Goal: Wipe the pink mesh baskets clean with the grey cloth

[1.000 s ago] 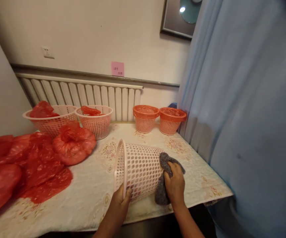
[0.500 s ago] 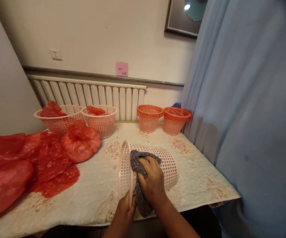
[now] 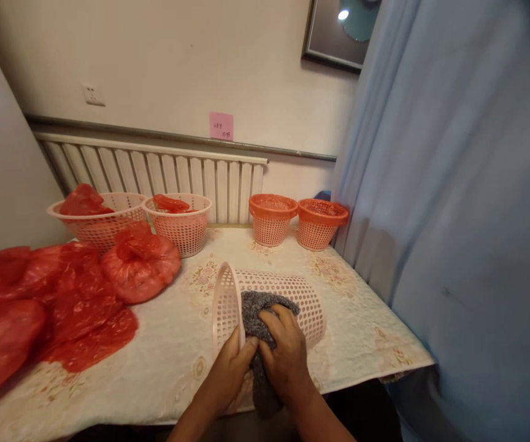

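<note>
A pale pink plastic basket [image 3: 308,301] with a pattern of holes lies on its side before me, its mouth facing left. My left hand [image 3: 228,371] grips the near part of its rim, thumb on the outer side. In my right hand [image 3: 283,347] is a dark grey cloth [image 3: 262,307], bunched and pressed against the basket's outer wall close to the rim. One end of the cloth hangs down below the hand. The two hands almost touch.
Two pink baskets [image 3: 180,230] holding red plastic stand back left. Two more baskets [image 3: 272,215], lined with red bags, stand back right. Red plastic bags [image 3: 85,307] cover the table's left side. A blue curtain [image 3: 407,184] hangs along the right.
My left hand has moved up along the rim, nearer the right hand. The right hand with the cloth has shifted slightly down the basket's side. The view has turned slightly right.
</note>
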`<state>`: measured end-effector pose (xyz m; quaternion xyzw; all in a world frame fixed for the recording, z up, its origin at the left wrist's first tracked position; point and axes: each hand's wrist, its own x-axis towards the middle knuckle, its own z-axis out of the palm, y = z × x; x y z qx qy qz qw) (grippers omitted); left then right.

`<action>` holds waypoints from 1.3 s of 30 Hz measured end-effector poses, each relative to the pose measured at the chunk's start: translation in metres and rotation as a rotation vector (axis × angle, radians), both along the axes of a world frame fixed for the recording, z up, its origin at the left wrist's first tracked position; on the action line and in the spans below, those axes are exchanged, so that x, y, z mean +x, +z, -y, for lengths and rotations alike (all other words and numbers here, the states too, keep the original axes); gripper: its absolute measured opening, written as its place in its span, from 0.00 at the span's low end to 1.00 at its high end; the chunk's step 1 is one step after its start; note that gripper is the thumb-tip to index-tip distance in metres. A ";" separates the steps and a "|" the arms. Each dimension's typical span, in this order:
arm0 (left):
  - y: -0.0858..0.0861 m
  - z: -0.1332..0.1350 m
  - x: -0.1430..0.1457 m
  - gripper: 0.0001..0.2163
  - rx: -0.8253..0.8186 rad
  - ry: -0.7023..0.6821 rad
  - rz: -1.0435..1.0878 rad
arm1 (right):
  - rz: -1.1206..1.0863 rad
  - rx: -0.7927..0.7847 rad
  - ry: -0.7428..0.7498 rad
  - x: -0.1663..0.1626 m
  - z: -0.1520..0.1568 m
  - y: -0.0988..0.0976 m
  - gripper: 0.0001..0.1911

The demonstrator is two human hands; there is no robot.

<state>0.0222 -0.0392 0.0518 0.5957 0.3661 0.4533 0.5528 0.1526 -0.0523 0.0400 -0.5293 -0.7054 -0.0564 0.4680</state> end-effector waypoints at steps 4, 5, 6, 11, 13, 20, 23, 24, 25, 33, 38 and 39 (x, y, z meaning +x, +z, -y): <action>-0.008 0.002 0.000 0.20 0.006 -0.029 -0.065 | 0.028 -0.010 -0.102 0.036 -0.019 -0.006 0.21; -0.011 0.002 0.000 0.20 -0.004 -0.046 -0.076 | 0.029 -0.020 -0.149 0.049 -0.026 -0.009 0.20; -0.015 0.002 -0.001 0.20 -0.006 -0.059 -0.087 | 0.031 -0.035 -0.198 0.064 -0.033 -0.013 0.19; -0.026 0.001 -0.002 0.19 0.061 -0.051 -0.131 | -0.048 -0.053 -0.415 0.127 -0.048 -0.041 0.18; -0.027 0.000 -0.003 0.19 0.074 -0.069 -0.137 | -0.073 -0.042 -0.457 0.131 -0.043 -0.051 0.18; -0.028 0.003 -0.004 0.18 0.120 -0.166 -0.170 | -0.118 0.032 -0.299 0.050 -0.002 -0.051 0.18; -0.031 0.007 -0.004 0.18 0.117 -0.160 -0.179 | -0.068 0.052 -0.134 0.011 0.011 -0.035 0.21; -0.033 0.009 -0.005 0.18 0.108 -0.149 -0.185 | -0.052 0.051 -0.090 0.003 0.014 -0.028 0.22; -0.035 0.010 -0.006 0.18 0.101 -0.137 -0.189 | -0.039 0.044 -0.054 -0.004 0.014 -0.021 0.23; -0.052 0.020 -0.010 0.15 0.174 -0.247 -0.223 | -0.004 -0.016 -0.013 -0.001 -0.015 0.024 0.21; -0.042 0.012 -0.009 0.22 0.028 -0.178 -0.184 | 0.026 -0.036 -0.018 -0.002 -0.011 0.018 0.22; -0.037 0.010 -0.008 0.23 0.018 -0.137 -0.153 | 0.023 -0.029 -0.021 -0.002 -0.009 0.016 0.23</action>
